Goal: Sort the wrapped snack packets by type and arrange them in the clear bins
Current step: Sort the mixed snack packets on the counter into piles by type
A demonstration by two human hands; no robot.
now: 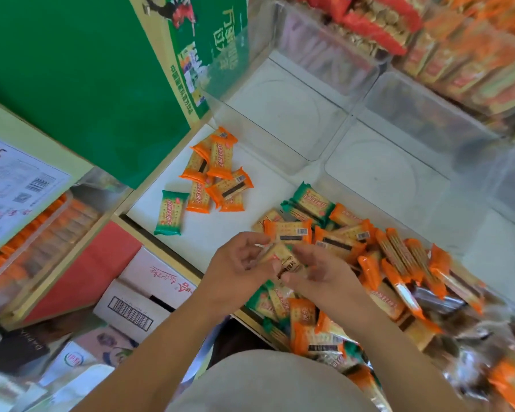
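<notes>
Both hands meet over a white shelf (217, 230). My left hand (235, 269) and my right hand (318, 275) together hold one cracker packet (283, 257) between their fingertips. To the right and below lies a big loose heap of orange and green packets (354, 242). Further back on the left sits a small pile of orange packets (217, 171), with a single green packet (170, 212) lying apart beside it. Two clear bins (286, 114) (390, 176) stand behind with nothing in them.
A tall green carton (81, 72) stands at the back left. Filled bins of orange packets (458, 55) line the far right. Cardboard boxes (140, 304) sit on the floor below the shelf edge, and another bin of orange packets (33, 233) is at left.
</notes>
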